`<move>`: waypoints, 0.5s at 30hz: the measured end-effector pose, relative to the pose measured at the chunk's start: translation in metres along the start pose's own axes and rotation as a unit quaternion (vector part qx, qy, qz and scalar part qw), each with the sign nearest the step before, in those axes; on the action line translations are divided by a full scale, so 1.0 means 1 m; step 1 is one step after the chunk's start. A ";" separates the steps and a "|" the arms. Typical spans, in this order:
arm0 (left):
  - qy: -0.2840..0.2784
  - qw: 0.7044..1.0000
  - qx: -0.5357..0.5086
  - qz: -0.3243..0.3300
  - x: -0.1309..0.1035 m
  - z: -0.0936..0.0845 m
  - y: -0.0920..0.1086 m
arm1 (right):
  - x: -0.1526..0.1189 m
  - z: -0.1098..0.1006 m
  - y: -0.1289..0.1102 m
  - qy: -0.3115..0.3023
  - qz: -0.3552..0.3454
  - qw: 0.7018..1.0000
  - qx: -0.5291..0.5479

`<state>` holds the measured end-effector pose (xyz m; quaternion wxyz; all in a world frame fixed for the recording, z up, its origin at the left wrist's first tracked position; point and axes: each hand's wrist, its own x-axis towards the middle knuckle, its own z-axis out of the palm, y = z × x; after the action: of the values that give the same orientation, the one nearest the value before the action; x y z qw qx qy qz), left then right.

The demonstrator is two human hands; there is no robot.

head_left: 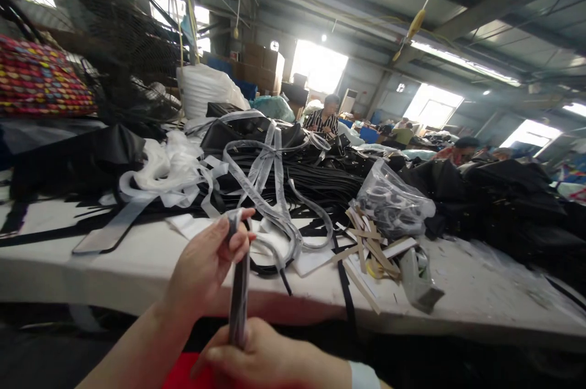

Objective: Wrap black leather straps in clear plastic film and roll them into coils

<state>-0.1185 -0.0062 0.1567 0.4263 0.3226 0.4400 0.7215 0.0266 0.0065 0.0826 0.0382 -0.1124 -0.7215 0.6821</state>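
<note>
My left hand (208, 261) is closed around the upper part of a black strap (238, 294) that looks wrapped in clear plastic film. Lower down, my right hand (256, 349) grips the same strap, so it runs upright between the two hands in front of the table edge. Just beyond my left hand, long film-covered straps (260, 193) lie in loops over a thick bundle of black straps (315, 178). To the left sits a tangled heap of white film strips (171, 163). A flat film-covered strip (116, 224) lies near the table's front edge.
A clear plastic bag (394, 199) with ring-like things stands right of centre, beside cardboard strips (368, 242) and a tape dispenser (419, 279). Black material (494, 199) is piled at right. A patterned bag (43, 77) is far left. A person in stripes (324, 115) sits beyond the table.
</note>
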 end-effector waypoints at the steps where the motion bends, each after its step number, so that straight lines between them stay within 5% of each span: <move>1: 0.032 0.994 0.073 0.069 0.007 -0.004 -0.004 | -0.003 0.004 -0.003 -0.013 -0.011 1.000 0.006; 4: 0.018 0.922 0.340 0.183 0.016 -0.018 -0.026 | -0.015 -0.012 -0.020 0.021 -0.059 0.997 0.039; 8: -0.168 0.863 0.454 0.143 -0.001 -0.025 -0.050 | -0.018 -0.079 -0.031 0.218 -0.062 0.972 0.065; 12: -0.185 0.920 0.345 -0.020 -0.023 -0.016 -0.051 | -0.014 -0.120 -0.018 0.341 -0.031 0.936 -0.083; 15: -0.178 0.945 0.172 -0.215 -0.027 -0.009 -0.044 | -0.015 -0.106 -0.005 0.242 -0.093 0.963 -0.080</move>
<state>-0.0998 -0.0232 0.1105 0.5804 0.4120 0.5337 0.4568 0.0628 0.1065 0.0958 0.2651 -0.2093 -0.7503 0.5683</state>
